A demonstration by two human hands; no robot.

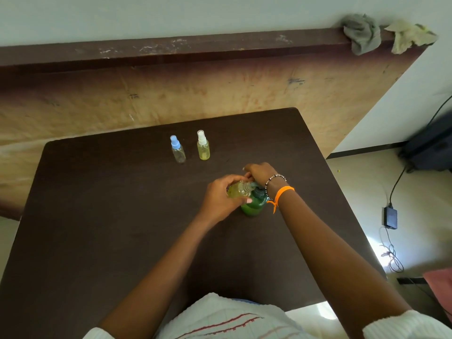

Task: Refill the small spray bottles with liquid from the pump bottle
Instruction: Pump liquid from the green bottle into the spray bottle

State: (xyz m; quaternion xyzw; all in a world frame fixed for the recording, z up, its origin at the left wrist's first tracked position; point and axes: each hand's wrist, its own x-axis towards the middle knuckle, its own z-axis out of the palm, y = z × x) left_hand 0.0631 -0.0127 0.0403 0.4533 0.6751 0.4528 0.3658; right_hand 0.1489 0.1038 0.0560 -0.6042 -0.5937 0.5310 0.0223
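Note:
A green pump bottle (253,207) stands on the dark table (122,216), right of the middle. My right hand (260,172) rests on top of its pump head, fingers bent over it. My left hand (220,196) grips a small uncapped spray bottle (237,190) holding yellowish liquid, tilted with its mouth at the pump spout. Farther back stand two capped small bottles: a clear one with a blue cap (178,150) and a yellow-filled one with a white cap (203,145).
Two crumpled rags (362,34) lie on the wooden ledge at the back right. A charger and cables (390,217) lie on the floor to the right, near a dark bag (430,145).

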